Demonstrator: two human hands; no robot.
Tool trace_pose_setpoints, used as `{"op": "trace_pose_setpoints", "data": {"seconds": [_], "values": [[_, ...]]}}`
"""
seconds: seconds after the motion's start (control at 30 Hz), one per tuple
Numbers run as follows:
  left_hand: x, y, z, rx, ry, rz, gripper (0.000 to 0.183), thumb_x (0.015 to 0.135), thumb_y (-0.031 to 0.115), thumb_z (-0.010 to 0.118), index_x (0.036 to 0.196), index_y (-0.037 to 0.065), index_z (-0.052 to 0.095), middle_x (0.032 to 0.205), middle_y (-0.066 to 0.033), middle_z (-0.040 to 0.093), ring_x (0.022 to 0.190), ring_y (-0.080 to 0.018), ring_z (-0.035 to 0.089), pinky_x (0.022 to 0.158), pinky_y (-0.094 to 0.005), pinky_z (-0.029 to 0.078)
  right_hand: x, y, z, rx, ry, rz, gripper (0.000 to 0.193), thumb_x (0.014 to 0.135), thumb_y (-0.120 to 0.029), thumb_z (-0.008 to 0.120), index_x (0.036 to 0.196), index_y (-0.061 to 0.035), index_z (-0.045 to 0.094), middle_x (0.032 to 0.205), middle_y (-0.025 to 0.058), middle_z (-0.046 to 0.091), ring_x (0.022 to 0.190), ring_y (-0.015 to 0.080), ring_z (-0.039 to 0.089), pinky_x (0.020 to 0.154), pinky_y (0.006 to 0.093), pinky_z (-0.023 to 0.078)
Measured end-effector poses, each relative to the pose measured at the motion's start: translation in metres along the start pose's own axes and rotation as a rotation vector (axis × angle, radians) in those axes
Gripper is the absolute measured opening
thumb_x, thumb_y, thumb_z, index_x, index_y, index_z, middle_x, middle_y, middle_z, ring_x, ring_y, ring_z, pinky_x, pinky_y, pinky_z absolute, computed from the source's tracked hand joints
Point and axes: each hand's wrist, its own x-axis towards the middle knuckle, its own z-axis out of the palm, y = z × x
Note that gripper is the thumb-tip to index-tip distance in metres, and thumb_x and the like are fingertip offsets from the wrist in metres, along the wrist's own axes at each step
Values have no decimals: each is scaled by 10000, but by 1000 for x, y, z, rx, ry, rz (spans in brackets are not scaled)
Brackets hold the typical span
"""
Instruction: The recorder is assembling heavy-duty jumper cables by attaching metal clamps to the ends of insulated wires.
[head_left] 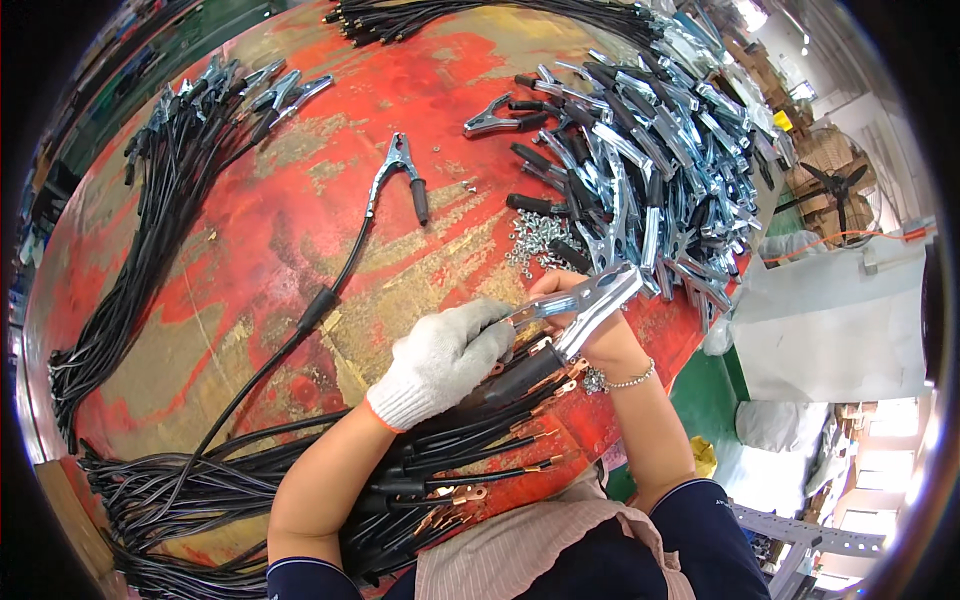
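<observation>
My left hand point(440, 355), in a white knit glove, is closed at the handle end of a silver metal spring clamp point(600, 305). My bare right hand point(605, 340) is wrapped round the same clamp from behind, and the clamp's body hides some of its fingers. One of the clamp's handles wears a black sleeve point(520, 378). Below the hands lie black cables point(450, 440) with copper lugs point(470, 494) at their ends. Just beyond my right hand is a heap of small silver nuts point(540, 238).
A large pile of clamps point(640, 150) fills the right of the worn red table point(290, 240). One clamp with a cable point(398, 165) lies mid-table. Bundled clamped cables point(160, 230) lie at left, more cables point(480, 18) at the far edge. A fan point(838, 188) stands beyond.
</observation>
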Motion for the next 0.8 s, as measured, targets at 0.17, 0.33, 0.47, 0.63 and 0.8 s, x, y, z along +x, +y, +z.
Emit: {"op": "trace_pose_setpoints", "data": {"seconds": [0.17, 0.33, 0.47, 0.63, 0.8], "values": [[0, 5, -1, -2, -34, -42, 260, 938, 231, 554, 1071, 25, 641, 786, -68, 659, 694, -124, 597, 654, -289, 493, 3, -4, 2, -60, -34, 1, 175, 850, -81, 634, 1003, 3, 624, 860, -1, 592, 746, 39, 530, 619, 198, 442], [-1, 7, -3, 7, -55, -54, 282, 931, 247, 563, 1108, 36, 623, 793, -92, 667, 711, -146, 626, 664, -292, 495, 0, -1, 0, 34, -60, -96, 383, 968, -351, 502, 984, 10, 630, 852, 12, 556, 731, 74, 483, 643, 226, 397], [0, 2, 4, 408, 142, 260, 358, 885, 202, 584, 1221, 82, 556, 725, -88, 652, 635, -220, 656, 572, -327, 501, -10, 7, 0, 268, 7, 22, 662, 1007, -547, 316, 993, 31, 639, 884, 44, 531, 768, 125, 469, 695, 255, 386], [0, 4, 1, 804, 248, 550, 451, 827, 153, 601, 1268, 102, 520, 641, -58, 612, 529, -260, 627, 472, -375, 484, -17, 2, -9, 165, -8, 21, 500, 1030, -425, 359, 1122, -17, 631, 959, 48, 652, 838, 123, 594, 731, 308, 480], [10, -4, 0, -546, 242, -121, 352, 966, 229, 499, 1279, 67, 496, 678, -68, 609, 473, -166, 577, 416, -289, 450, 9, 12, -23, -1128, 302, -418, 146, 870, -174, 654, 964, -64, 678, 937, 111, 630, 820, 291, 633, 707, 344, 510]]}}
